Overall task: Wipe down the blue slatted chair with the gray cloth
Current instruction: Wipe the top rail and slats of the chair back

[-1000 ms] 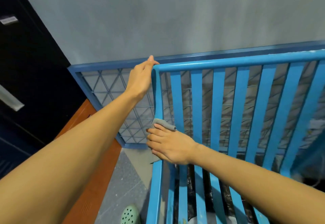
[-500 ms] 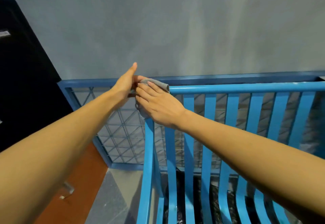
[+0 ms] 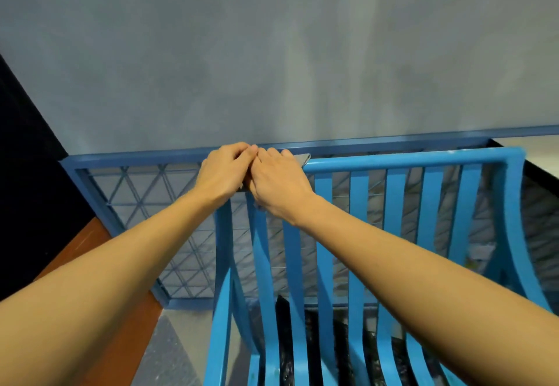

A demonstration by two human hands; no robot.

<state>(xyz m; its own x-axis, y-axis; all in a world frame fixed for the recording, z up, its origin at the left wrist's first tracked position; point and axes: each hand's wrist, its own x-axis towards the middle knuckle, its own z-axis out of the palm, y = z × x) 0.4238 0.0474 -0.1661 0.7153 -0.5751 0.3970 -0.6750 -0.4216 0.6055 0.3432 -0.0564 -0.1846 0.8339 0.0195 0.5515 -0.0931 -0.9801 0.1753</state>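
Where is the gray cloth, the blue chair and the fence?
gray cloth (image 3: 303, 160), head view, its corner that pokes out.
blue chair (image 3: 408, 160), head view, its top rail.
fence (image 3: 136, 158), head view, its top bar.

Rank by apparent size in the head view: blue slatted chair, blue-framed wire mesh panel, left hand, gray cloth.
1. blue slatted chair
2. blue-framed wire mesh panel
3. left hand
4. gray cloth, only a corner showing

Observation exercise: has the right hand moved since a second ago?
Yes. The right hand rose up the left post of the chair to its top rail.
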